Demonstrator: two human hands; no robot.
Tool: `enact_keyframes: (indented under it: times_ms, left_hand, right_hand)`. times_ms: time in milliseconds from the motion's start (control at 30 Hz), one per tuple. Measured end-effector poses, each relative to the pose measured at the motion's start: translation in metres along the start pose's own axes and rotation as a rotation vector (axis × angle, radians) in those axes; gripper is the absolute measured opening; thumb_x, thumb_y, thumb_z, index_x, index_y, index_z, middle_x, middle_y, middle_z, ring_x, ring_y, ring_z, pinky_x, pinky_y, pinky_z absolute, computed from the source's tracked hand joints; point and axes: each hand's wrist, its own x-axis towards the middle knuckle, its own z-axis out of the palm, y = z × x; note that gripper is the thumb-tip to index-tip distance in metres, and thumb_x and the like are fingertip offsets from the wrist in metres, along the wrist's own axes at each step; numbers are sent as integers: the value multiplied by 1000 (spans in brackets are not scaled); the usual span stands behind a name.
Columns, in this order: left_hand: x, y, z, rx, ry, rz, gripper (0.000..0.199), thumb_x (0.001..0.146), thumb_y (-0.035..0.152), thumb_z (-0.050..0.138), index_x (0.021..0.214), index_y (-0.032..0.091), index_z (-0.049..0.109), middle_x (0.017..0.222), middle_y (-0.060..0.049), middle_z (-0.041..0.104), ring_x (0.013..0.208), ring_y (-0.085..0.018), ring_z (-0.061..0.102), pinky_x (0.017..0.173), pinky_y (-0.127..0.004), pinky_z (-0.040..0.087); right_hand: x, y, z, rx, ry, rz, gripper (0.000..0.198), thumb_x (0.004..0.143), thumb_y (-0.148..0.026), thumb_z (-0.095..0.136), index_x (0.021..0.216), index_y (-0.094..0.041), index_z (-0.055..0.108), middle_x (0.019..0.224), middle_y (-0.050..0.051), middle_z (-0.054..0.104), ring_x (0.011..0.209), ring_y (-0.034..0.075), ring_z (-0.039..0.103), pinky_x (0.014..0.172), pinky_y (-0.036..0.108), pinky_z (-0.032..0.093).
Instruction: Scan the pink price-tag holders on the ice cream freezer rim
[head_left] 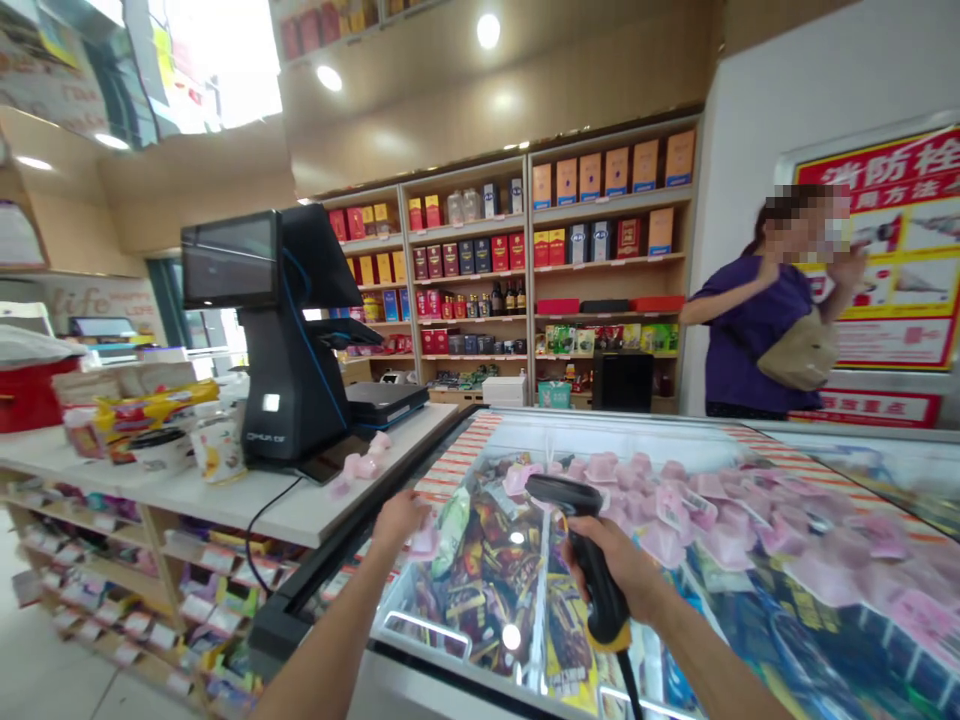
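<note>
My right hand [611,560] is wrapped around the handle of a black and yellow barcode scanner [589,550], held over the glass top of a chest freezer [450,650]. Its head points left and its cable runs down. To the left, my left hand [401,518] is closed at a small translucent pink plastic cup [424,541]; the fingertips are partly hidden. Many similar pink cups [667,510] lie spread over the glass on the right. A few more pink cups [364,465] sit on the white counter [292,505]. Through the glass, wrapped ice creams [487,570] show.
A black point-of-sale terminal [262,380] stands on the counter, with snack packs [150,410] and a patterned paper cup [217,445] left of it. Behind the freezer, a person in a purple top [750,330] stands before a red poster [900,260]. Shelves of boxes [480,260] line the wall.
</note>
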Motion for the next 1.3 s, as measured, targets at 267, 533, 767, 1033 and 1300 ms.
enact_keyframes:
  times_ms: [267, 533, 767, 1033, 1300]
  left_hand:
    - [9, 36, 13, -644, -219, -117, 23, 81, 31, 44, 89, 12, 54, 82, -2, 58, 69, -10, 56, 62, -28, 48]
    - [-4, 60, 42, -961, -389, -153, 20, 82, 26, 43, 87, 11, 54, 78, -2, 59, 66, -9, 57, 59, -25, 49]
    - [0, 61, 57, -869, -392, -90, 19, 81, 26, 44, 85, 11, 55, 78, -1, 60, 68, -9, 58, 62, -27, 49]
    - [-13, 58, 83, -412, -178, 129, 21, 70, 12, 52, 91, 13, 55, 89, -8, 62, 90, -19, 55, 80, -31, 39]
    - [-36, 88, 112, -136, -156, 347, 36, 67, 14, 52, 103, 12, 53, 105, -11, 58, 98, -20, 51, 85, -29, 34]
  right_hand:
    - [-6, -4, 3, 37, -20, -12, 25, 69, -37, 47, 61, -14, 50, 47, -2, 51, 32, 7, 42, 31, 20, 38]
    - [-11, -11, 7, 66, -30, -11, 23, 68, -37, 46, 62, -14, 49, 45, -2, 51, 31, 7, 41, 30, 20, 37]
    - [-7, -10, 2, 105, -15, -34, 22, 67, -37, 47, 64, -15, 48, 46, -3, 52, 31, 7, 42, 29, 20, 36]
    - [-3, -12, -7, 131, 71, 11, 22, 68, -37, 47, 66, -15, 49, 44, -3, 51, 31, 8, 43, 30, 20, 37]
    - [0, -8, -10, 102, 86, 0, 23, 69, -37, 46, 70, -14, 50, 42, -3, 51, 29, 8, 42, 29, 20, 37]
